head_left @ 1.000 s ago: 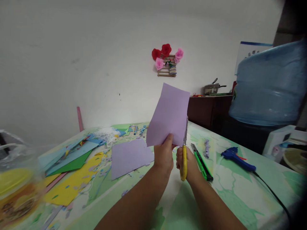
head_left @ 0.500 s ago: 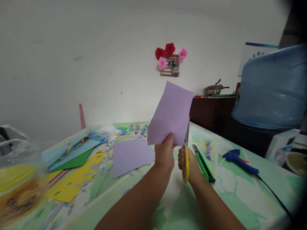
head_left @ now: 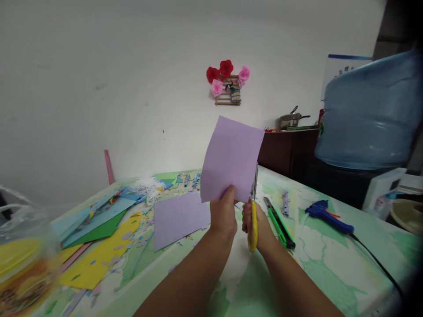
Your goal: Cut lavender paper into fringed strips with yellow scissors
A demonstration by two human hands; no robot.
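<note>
A sheet of purple paper (head_left: 233, 158) stands raised in front of me, its lower edge pinched by my left hand (head_left: 224, 213), thumb on the near face. My right hand (head_left: 259, 222) is closed round the yellow-handled scissors (head_left: 252, 226). Their blades point upward along the right edge of the sheet; whether they are parted I cannot tell. Another purple sheet (head_left: 180, 220) lies flat on the table, left of my hands. Just right of my right hand lies a green and black utility knife (head_left: 280, 225).
A blue glue gun (head_left: 330, 216) with its cord and a small purple rolled piece (head_left: 285, 203) lie at right. Coloured paper (head_left: 95, 259), scraps and white string (head_left: 148, 187) cover the left side, beside a yellow-lidded tub (head_left: 21, 273). A large water bottle (head_left: 366, 114) stands far right.
The view has shifted slightly to the right. The held sheet has turned a little and bends more at its left edge. Both hands keep their grips on paper and scissors.
</note>
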